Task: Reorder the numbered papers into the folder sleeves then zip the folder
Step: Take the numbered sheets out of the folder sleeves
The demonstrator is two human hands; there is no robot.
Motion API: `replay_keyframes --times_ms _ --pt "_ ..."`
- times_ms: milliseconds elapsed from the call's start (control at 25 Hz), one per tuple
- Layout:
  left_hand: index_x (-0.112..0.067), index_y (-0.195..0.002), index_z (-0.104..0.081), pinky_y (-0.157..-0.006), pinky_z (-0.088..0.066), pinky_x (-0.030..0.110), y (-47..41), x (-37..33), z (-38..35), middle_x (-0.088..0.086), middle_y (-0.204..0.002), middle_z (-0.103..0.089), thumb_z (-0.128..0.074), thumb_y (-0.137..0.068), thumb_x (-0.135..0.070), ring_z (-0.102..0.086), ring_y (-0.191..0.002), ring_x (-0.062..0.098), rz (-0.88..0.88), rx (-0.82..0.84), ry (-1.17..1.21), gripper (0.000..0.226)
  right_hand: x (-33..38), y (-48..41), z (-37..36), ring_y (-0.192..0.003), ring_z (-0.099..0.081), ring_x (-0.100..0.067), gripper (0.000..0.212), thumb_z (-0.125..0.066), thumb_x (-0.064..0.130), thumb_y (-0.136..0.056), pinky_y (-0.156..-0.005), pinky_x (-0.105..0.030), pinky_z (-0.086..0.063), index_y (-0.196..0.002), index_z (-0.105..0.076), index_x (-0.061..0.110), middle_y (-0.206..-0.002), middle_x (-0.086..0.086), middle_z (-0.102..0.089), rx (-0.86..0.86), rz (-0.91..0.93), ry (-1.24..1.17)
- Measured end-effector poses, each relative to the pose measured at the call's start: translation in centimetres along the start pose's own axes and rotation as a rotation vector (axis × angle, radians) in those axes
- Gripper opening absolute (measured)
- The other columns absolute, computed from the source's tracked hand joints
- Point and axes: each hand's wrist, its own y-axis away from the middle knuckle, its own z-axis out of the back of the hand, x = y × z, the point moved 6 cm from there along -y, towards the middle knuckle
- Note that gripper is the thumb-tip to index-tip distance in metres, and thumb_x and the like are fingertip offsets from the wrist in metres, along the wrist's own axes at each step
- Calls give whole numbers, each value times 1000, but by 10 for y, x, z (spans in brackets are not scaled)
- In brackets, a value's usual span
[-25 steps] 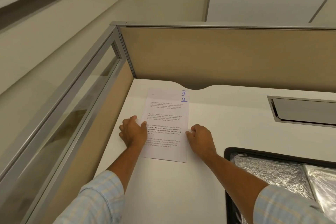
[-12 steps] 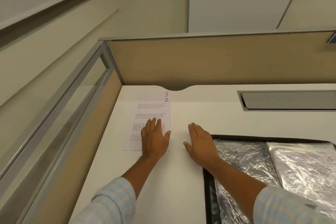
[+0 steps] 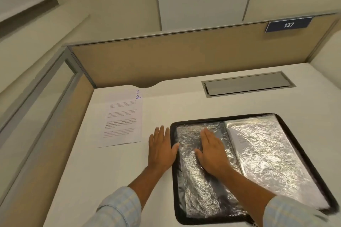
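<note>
On the white desk [image 3: 184,101], the numbered papers [image 3: 122,119] lie stacked toward the back left corner, "3" and "2" handwritten at their top right. The open black zip folder [image 3: 173,190] with shiny plastic sleeves [image 3: 267,153] sits toward the front right. The left hand [image 3: 161,148] lies flat, fingers spread, holding nothing, just beside the folder's left edge. The right hand [image 3: 212,153] lies flat and empty on the left sleeve.

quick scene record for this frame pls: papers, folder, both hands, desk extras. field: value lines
papers: stack flat on desk, left of folder; handwritten 3 and 2 at top right corner
folder: black zip folder open flat, shiny plastic sleeves showing
left hand: open, palm down on desk, thumb at folder's left edge
right hand: open, flat on left sleeve page
extras: grey cable hatch, partition sign 137
</note>
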Motion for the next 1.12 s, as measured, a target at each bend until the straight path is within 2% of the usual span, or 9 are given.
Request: replay_keyframes --times_ms 80,160,440,520,680,800,880,1000,1120 --pt "-17 -167 -13 -130 -8 48 13 -29 -14 9 -175 -9 -37 -106 -59 -2 -162 27 -41 17 1 78 -32 25 -1 -160 -12 -29 80 -42 56 -102 -130 -49 -16 -164 -17 12 -173 -10 -13 -6 -47 -2" --pt "-18 -166 -16 -130 -10 48 27 -55 -29 8 -175 -11 -40 -105 -59 -5 -161 27 -83 27 11 78 -61 49 -2 -158 -22 -31 77 -35 58 -102 -126 -51 -28 -162 -22 11 -171 -12 -21 -10 -93 1" --pt "-23 -167 -17 -129 -16 55 76 -108 -76 8 -175 -4 -23 -101 -75 -7 -161 31 -98 62 -52 83 -157 124 15 -160 -9 -32 82 -32 58 -104 -129 -48 -14 -165 -11 7 -174 -12 -6 -124 -322 -5" --pt "-24 -167 -19 -129 -17 55 85 -107 -86 10 -175 -5 -20 -101 -76 -8 -161 32 -79 64 -84 84 -181 143 16 -159 -13 -33 83 -31 57 -103 -128 -50 -18 -164 -15 4 -173 -14 -10 -140 -383 5" --pt "-29 -168 -9 -131 -7 50 97 -89 -97 5 -175 8 -17 -101 -76 7 -162 25 -94 30 -68 82 -210 171 18 -158 -18 -36 85 -25 60 -102 -127 -53 -22 -162 -21 0 -171 -19 -17 -166 -457 31" --pt "-30 -167 2 -131 -4 48 102 -81 -100 3 -174 15 -12 -102 -75 18 -160 20 -131 28 -98 81 -223 183 20 -156 -20 -40 87 -31 60 -102 -126 -56 -23 -159 -26 -5 -168 -24 -21 -205 -539 39" --pt "-29 -167 2 -130 -2 46 102 -82 -100 3 -175 13 -12 -103 -74 19 -160 20 -140 16 -103 80 -229 190 22 -155 -21 -42 87 -36 59 -101 -124 -60 -23 -155 -33 -9 -166 -28 -23 -228 -599 50" --pt "-28 -167 0 -130 -1 46 101 -83 -101 4 -175 10 -12 -103 -74 18 -160 20 -138 22 -105 80 -232 193 23 -153 -27 -45 71 -39 48 -103 -121 -64 -24 -148 -47 -7 -164 -30 -29 -240 -571 106" --pt "-28 -167 1 -131 0 46 100 -80 -103 4 -174 12 -10 -102 -75 19 -160 20 -136 43 -98 81 -229 191 24 -153 -30 -42 53 -34 34 -104 -120 -64 -24 -144 -60 9 -164 -26 -32 -274 -526 89"
